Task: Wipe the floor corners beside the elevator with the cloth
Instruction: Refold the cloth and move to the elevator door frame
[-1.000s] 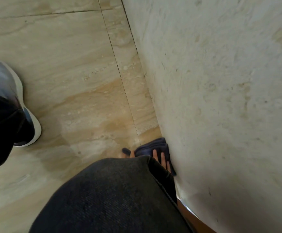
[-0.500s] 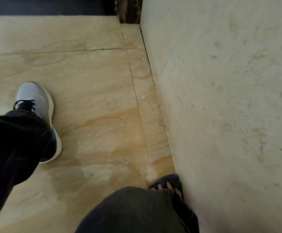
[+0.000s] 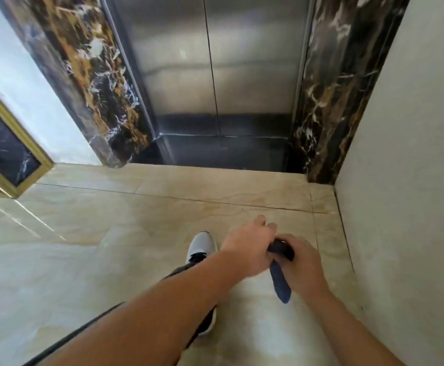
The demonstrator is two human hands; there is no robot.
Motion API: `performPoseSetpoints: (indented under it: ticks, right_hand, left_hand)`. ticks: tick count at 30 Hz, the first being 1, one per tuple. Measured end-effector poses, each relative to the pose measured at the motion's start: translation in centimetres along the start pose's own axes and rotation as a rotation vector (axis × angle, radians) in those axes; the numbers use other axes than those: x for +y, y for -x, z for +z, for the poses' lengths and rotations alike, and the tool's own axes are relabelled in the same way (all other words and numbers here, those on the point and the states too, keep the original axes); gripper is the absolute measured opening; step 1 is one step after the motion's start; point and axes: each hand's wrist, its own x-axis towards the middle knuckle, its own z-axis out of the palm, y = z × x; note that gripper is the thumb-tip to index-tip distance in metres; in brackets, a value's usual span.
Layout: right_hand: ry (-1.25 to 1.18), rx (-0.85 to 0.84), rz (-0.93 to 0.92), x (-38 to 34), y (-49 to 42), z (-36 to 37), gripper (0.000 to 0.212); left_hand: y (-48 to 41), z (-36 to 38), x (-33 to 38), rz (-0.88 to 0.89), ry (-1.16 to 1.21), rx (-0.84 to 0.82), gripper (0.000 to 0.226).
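A dark blue cloth [image 3: 280, 281] is bunched between my two hands, well above the beige marble floor [image 3: 83, 247], with one end hanging down. My left hand [image 3: 250, 247] grips its upper part from the left, and my right hand [image 3: 301, 262] is closed around it from the right. The steel elevator door [image 3: 215, 75] is straight ahead, shut. The right floor corner [image 3: 324, 191] lies where the dark marble frame meets the cream wall. The left floor corner [image 3: 120, 166] sits at the foot of the other dark marble pillar.
My white shoe [image 3: 201, 247] stands on the floor below my left forearm. The cream wall [image 3: 413, 180] runs close along the right. A gold-framed dark panel [image 3: 6, 151] is on the left wall. A dark threshold strip [image 3: 223, 151] lies before the elevator door.
I have risen from a crouch, and the view has lifted from the floor edge to the elevator. The cloth has left the floor by the wall and is now held in both hands.
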Motion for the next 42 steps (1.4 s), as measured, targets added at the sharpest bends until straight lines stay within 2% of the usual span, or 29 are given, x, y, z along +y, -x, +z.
performPoseSetpoints:
  ticks: [3, 7, 12, 15, 19, 21, 24, 28, 31, 34, 36, 39, 42]
  right_hand:
    - [0.025, -0.145, -0.095, -7.9, -2.5, -2.0, 0.002]
    - [0.119, -0.252, -0.239, -18.0, -3.5, -2.8, 0.038]
    - [0.206, -0.245, -0.410, -25.6, -2.8, -2.7, 0.037]
    - [0.205, -0.234, -0.374, -26.1, -2.4, -2.6, 0.034]
    - [0.197, -0.208, -0.344, -23.7, -4.1, -2.5, 0.046]
    - [0.218, -0.188, -0.340, -22.7, -6.0, -1.8, 0.045]
    - [0.312, -0.139, -0.330, -22.7, -9.3, -0.4, 0.043]
    - [0.437, -0.095, -0.281, -24.7, -14.4, 3.0, 0.037]
    - [0.491, -0.058, -0.236, -28.0, -20.2, 7.3, 0.033]
    - [0.522, -0.153, -0.203, -31.1, -23.7, 11.2, 0.030]
    - [0.576, -0.276, -0.210, -33.5, -26.2, 14.7, 0.030]
    - [0.696, -0.482, -0.277, -37.6, -29.9, 17.9, 0.030]
    - [0.832, -0.599, -0.360, -42.4, -33.7, 19.8, 0.030]
  left_hand:
    - [3.1, -7.9, -3.9, -0.074, -0.034, 0.155, 0.018]
    - [9.4, -14.8, -7.7, -0.195, -0.053, 0.276, 0.016]
    - [14.3, -19.3, -10.0, -0.246, -0.060, 0.326, 0.012]
    - [13.5, -20.2, -11.1, -0.212, -0.061, 0.230, 0.011]
    - [10.3, -19.7, -11.6, -0.114, -0.053, 0.081, 0.009]
    - [8.1, -18.9, -12.7, -0.048, -0.028, 0.110, 0.014]
    - [4.6, -17.9, -15.7, 0.024, -0.011, 0.244, 0.017]
    - [0.1, -18.1, -22.1, 0.011, 0.074, 0.256, 0.007]
    - [-3.2, -19.8, -28.7, -0.006, 0.144, 0.292, 0.008]
    - [-4.0, -20.3, -34.7, -0.048, 0.218, 0.277, 0.005]
    - [-4.2, -20.0, -39.5, -0.102, 0.273, 0.270, 0.004]
    - [-4.0, -20.1, -44.8, -0.146, 0.426, 0.301, 0.014]
    - [-4.8, -20.8, -48.7, -0.174, 0.604, 0.362, 0.008]
